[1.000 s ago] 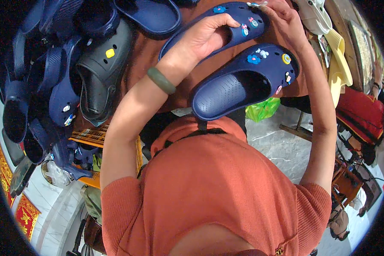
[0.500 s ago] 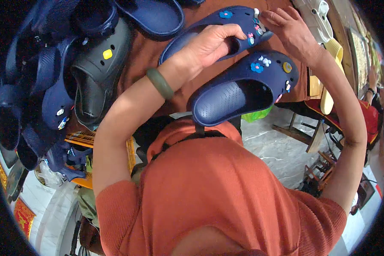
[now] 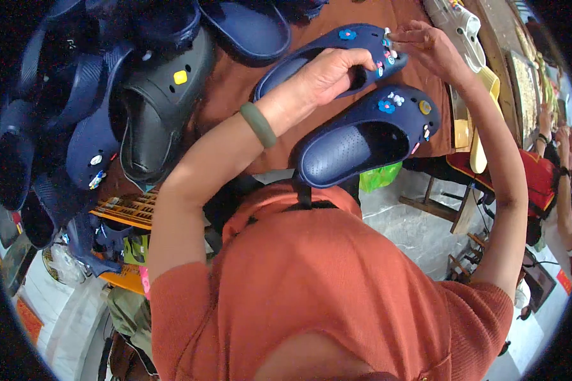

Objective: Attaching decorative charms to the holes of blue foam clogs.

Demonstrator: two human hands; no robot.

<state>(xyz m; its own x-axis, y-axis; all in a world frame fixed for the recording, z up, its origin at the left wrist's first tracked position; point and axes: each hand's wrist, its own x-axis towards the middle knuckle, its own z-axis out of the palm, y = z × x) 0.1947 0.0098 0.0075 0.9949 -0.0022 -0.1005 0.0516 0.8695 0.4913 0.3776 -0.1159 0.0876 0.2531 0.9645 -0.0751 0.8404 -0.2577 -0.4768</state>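
Observation:
My left hand [image 3: 327, 75] grips a navy blue clog [image 3: 311, 54] by the rim of its opening, holding it over the brown table [image 3: 235, 89]. My right hand [image 3: 426, 43] pinches at the small coloured charms on that clog's toe, fingers closed on one of them. A second navy clog [image 3: 362, 136] with flower and round charms lies just below, its opening toward me, at the table's near edge. A green band sits on my left wrist.
A pile of dark blue and black clogs [image 3: 108, 114] fills the left side. White and yellow footwear [image 3: 467, 38] lies at the upper right. A green bag [image 3: 380, 178] and wooden stool legs sit below the table. Another person in red [image 3: 553, 178] stands at the right.
The view has shifted so both clogs sit slightly higher and further right. My right hand has moved onto the toe charms of the upper clog. My left hand keeps its grip.

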